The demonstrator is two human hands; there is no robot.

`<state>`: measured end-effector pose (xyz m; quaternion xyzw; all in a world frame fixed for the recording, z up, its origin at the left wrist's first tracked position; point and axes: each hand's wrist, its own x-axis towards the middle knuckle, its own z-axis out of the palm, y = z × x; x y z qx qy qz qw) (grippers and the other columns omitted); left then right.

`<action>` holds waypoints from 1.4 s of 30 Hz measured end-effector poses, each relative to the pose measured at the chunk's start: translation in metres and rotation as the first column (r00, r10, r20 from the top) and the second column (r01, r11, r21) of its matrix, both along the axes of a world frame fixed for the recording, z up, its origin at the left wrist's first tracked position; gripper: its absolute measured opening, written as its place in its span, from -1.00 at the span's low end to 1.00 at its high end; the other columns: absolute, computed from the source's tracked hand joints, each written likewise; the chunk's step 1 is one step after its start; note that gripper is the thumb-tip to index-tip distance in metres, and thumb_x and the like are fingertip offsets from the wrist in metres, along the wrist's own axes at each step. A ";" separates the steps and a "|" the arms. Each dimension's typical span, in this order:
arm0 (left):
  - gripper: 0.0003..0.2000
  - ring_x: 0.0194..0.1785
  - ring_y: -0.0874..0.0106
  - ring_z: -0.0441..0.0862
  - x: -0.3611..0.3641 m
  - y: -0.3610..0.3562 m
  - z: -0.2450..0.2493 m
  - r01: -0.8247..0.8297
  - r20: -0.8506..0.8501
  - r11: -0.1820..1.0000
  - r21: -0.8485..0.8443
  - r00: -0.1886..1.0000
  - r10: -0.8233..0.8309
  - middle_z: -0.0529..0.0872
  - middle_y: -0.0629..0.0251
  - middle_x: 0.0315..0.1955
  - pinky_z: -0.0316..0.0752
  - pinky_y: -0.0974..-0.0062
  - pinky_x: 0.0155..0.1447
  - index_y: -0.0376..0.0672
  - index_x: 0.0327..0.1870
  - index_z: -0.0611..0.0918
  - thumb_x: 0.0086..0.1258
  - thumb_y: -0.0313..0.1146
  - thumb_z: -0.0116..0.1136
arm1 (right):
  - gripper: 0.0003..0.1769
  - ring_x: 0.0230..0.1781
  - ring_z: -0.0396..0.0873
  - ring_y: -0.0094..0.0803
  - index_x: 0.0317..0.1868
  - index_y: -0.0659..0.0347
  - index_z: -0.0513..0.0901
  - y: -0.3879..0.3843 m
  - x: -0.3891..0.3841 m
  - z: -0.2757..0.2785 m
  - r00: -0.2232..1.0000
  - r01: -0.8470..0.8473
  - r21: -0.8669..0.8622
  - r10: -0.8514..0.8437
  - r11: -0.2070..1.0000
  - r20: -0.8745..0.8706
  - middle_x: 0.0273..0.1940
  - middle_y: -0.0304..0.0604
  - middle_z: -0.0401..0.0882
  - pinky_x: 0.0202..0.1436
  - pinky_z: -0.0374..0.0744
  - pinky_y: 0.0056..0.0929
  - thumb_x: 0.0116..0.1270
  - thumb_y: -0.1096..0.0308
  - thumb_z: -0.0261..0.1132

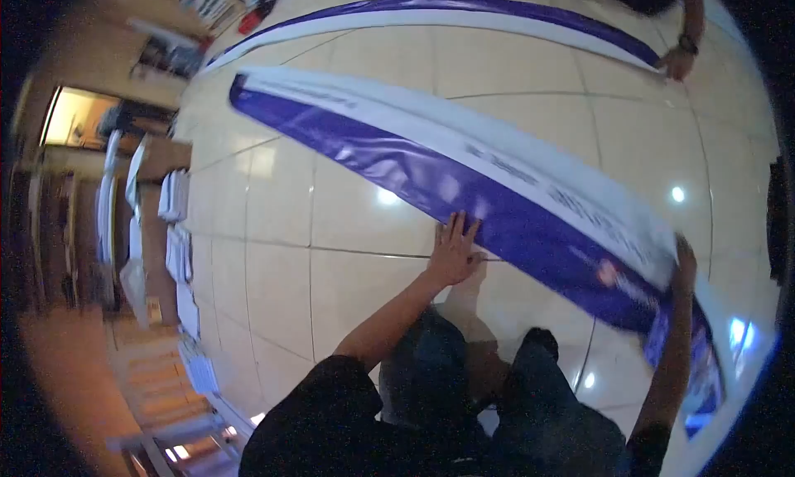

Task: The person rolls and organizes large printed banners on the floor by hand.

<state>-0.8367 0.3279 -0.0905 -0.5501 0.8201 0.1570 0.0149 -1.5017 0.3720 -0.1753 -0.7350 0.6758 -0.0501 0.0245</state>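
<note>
1. The banner is a long strip, deep purple along its near side and white with dark print along its far side
2. It lies flat on the pale floor tiles, slanting from far left to near right

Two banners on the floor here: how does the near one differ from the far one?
The near banner has the left hand and right hand on it; the far banner only another person's hand at one end. The near banner's purple band faces the wearer; the far banner's faces away. Both are long, purple-and-white, on the tiled floor.
</note>
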 end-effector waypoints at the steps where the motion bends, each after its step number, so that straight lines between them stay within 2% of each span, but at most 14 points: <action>1: -0.28 0.51 -0.14 -0.11 -0.010 0.000 0.001 0.038 -0.006 0.999 -0.012 0.999 -0.038 -0.02 -0.18 0.45 -0.15 -0.28 0.43 -0.05 0.47 0.17 0.35 0.08 0.02 | -0.48 0.40 0.25 -0.15 0.31 0.18 0.43 -0.040 0.035 0.004 0.964 0.111 0.134 -0.139 0.985 0.227 0.36 -0.03 0.34 0.48 0.17 -0.24 0.33 0.36 0.06; 3: -0.25 0.50 -0.14 -0.07 -0.027 -0.001 0.009 0.154 0.031 0.987 0.044 0.987 -0.155 0.02 -0.16 0.45 -0.10 -0.20 0.45 -0.06 0.48 0.16 0.32 0.05 0.09 | -0.48 0.29 0.39 -0.11 0.29 0.22 0.43 -0.102 0.099 -0.040 0.980 -0.171 -0.026 0.173 0.985 0.102 0.28 0.01 0.43 0.42 0.28 -0.27 0.33 0.29 0.10; 4: -0.27 0.50 -0.11 -0.04 -0.029 0.000 0.007 0.155 -0.093 0.987 0.050 0.984 -0.150 0.05 -0.14 0.44 -0.10 -0.13 0.46 -0.07 0.46 0.20 0.30 -0.01 0.14 | -0.48 0.28 0.40 -0.10 0.28 0.23 0.45 -0.134 0.167 -0.022 0.725 -0.174 0.183 0.000 0.968 0.689 0.26 0.02 0.45 0.43 0.26 -0.27 0.34 0.21 0.13; 8: -0.32 0.48 -0.16 -0.02 -0.012 0.008 -0.022 0.088 -0.242 0.979 -0.183 0.961 -0.132 0.06 -0.20 0.43 -0.12 -0.15 0.46 -0.14 0.46 0.19 0.35 -0.17 0.12 | -0.43 0.45 0.17 -0.16 0.34 -0.24 0.40 -0.100 0.373 0.093 0.833 -0.526 -0.022 0.520 0.851 0.190 0.44 -0.25 0.22 0.46 0.02 0.27 0.29 0.04 0.20; 15: -0.16 0.48 -0.31 -0.18 -0.008 0.042 -0.026 -0.077 0.138 0.997 -0.031 0.987 0.080 -0.11 -0.34 0.44 -0.22 -0.37 0.38 -0.19 0.50 0.02 0.37 0.20 -0.06 | -0.51 0.31 0.37 -0.13 0.32 -0.14 0.42 -0.036 0.202 0.072 0.991 -0.131 -0.048 0.130 0.990 -0.020 0.32 -0.12 0.38 0.30 0.36 0.02 0.38 0.15 0.09; 17: -0.08 0.49 -0.28 -0.23 -0.009 0.044 -0.022 -0.007 0.237 1.000 0.006 0.971 0.005 -0.16 -0.33 0.45 -0.24 -0.36 0.39 -0.22 0.50 -0.04 0.34 0.30 -0.09 | -0.61 0.30 0.36 -0.16 0.18 -0.08 0.57 -0.073 0.189 0.104 0.969 -0.052 0.436 -0.060 0.898 0.238 0.24 -0.08 0.46 0.34 0.31 -0.15 0.36 0.14 0.16; 20: 0.08 0.49 -0.32 -0.32 -0.010 0.049 -0.020 -0.002 0.269 0.992 0.130 0.963 -0.033 -0.27 -0.35 0.44 -0.29 -0.40 0.38 -0.26 0.50 -0.12 0.21 0.44 -0.08 | -0.63 0.27 0.40 -0.18 0.14 -0.10 0.62 -0.124 0.142 0.065 0.858 -0.420 0.279 0.279 0.863 0.430 0.19 -0.11 0.52 0.36 0.29 -0.13 0.36 0.12 0.13; 23: 0.19 0.47 -0.36 -0.36 -0.028 0.050 0.004 0.025 0.343 0.974 0.227 0.934 -0.104 -0.30 -0.39 0.43 -0.32 -0.42 0.36 -0.29 0.50 -0.17 0.09 0.52 -0.04 | -0.53 0.30 0.38 -0.16 0.22 0.08 0.51 -0.124 0.192 0.112 0.911 -0.398 0.016 0.393 0.917 0.125 0.25 -0.02 0.45 0.46 0.17 -0.12 0.35 0.13 0.12; 26: 0.28 0.45 -0.41 -0.37 -0.028 0.048 0.005 -0.009 0.352 0.964 0.266 0.932 -0.088 -0.30 -0.46 0.41 -0.34 -0.44 0.35 -0.33 0.49 -0.18 -0.01 0.56 0.02 | -0.51 0.30 0.36 -0.12 0.21 0.13 0.51 -0.165 0.171 0.099 0.993 -0.116 -0.227 0.121 0.967 0.008 0.29 0.00 0.39 0.45 0.10 0.06 0.32 0.12 0.14; 29: 0.28 0.44 -0.44 -0.39 -0.033 0.059 0.011 0.003 0.350 0.936 0.353 0.927 -0.135 -0.28 -0.50 0.40 -0.34 -0.42 0.36 -0.34 0.48 -0.18 -0.01 0.56 0.04 | -0.69 0.07 0.52 -0.14 -0.11 0.23 0.65 -0.234 0.105 0.110 0.771 0.429 -0.689 -0.634 0.584 -0.059 0.08 0.09 0.52 0.06 0.46 0.15 0.28 0.23 0.13; 31: 0.25 0.42 -0.49 -0.21 -0.036 0.053 0.006 0.075 0.321 0.978 0.194 0.937 -0.135 -0.22 -0.53 0.38 -0.20 -0.40 0.37 -0.35 0.48 -0.10 0.00 0.56 0.02 | -0.73 -0.42 0.65 -0.13 -0.24 0.24 0.65 -0.235 0.088 0.153 0.899 0.354 -0.565 -0.437 0.746 -0.014 -0.42 -0.02 0.65 -0.38 0.60 -0.05 0.18 0.23 0.17; 35: -0.20 0.36 -0.12 0.25 -0.038 0.033 0.031 0.274 0.026 0.961 0.041 0.961 -0.275 0.30 -0.18 0.31 0.07 -0.15 0.40 -0.21 0.36 0.33 0.17 0.11 0.25 | -0.44 0.21 0.43 0.03 0.18 0.24 0.50 -0.133 0.178 0.160 0.991 -0.068 0.145 0.050 0.987 0.126 0.25 0.15 0.40 0.30 0.37 -0.05 0.21 0.15 0.25; 36: -0.37 0.31 -0.01 0.34 -0.038 0.030 0.027 0.402 -0.026 0.916 0.014 0.916 -0.401 0.41 -0.08 0.23 0.19 -0.05 0.36 -0.19 0.24 0.44 0.18 -0.04 0.26 | -0.31 0.20 0.42 0.05 0.25 0.21 0.45 -0.087 0.208 0.176 0.873 -0.265 0.113 0.189 0.958 0.449 0.29 0.14 0.36 0.30 0.38 -0.08 0.14 0.06 0.30; 42: -0.73 -0.03 0.05 0.59 -0.063 0.022 0.018 0.650 -0.021 0.760 0.013 0.760 -0.649 0.64 0.05 -0.14 0.50 0.14 0.05 -0.21 -0.09 0.60 0.20 -0.36 0.19 | -0.03 0.44 0.12 0.00 0.34 0.06 0.37 0.105 0.303 0.106 0.806 -0.475 -0.007 0.439 0.880 0.396 0.41 0.04 0.20 0.43 0.05 0.23 -0.03 -0.30 0.33</action>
